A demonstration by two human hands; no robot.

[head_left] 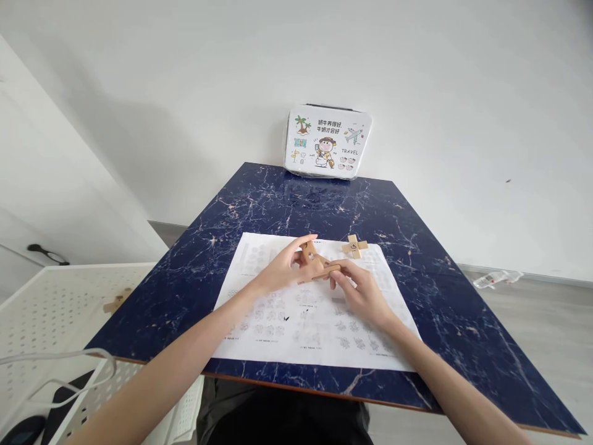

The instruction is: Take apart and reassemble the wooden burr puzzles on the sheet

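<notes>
My left hand point(296, 266) is closed around notched wooden puzzle pieces point(308, 250) above a printed sheet point(259, 352). One piece sticks up between its thumb and fingers. Between the thumb and fingers of my right hand point(359, 287) is the end of a wooden stick-shaped puzzle piece point(330, 270), which reaches toward the left hand. How the pieces fit together is partly hidden by the fingers. Past the right hand, at the sheet's far edge, lies a cross-shaped wooden puzzle point(354, 246) with a dark mark on it. Small diagrams and pen ticks cover the sheet.
A white case point(328, 142) with cartoon prints leans on the wall at the back of the blue marbled table point(222, 228). To the left, a white perforated surface point(41, 309) holds wooden pieces point(118, 300) and a white cable point(55, 357). A clear plastic item point(498, 279) lies at the right.
</notes>
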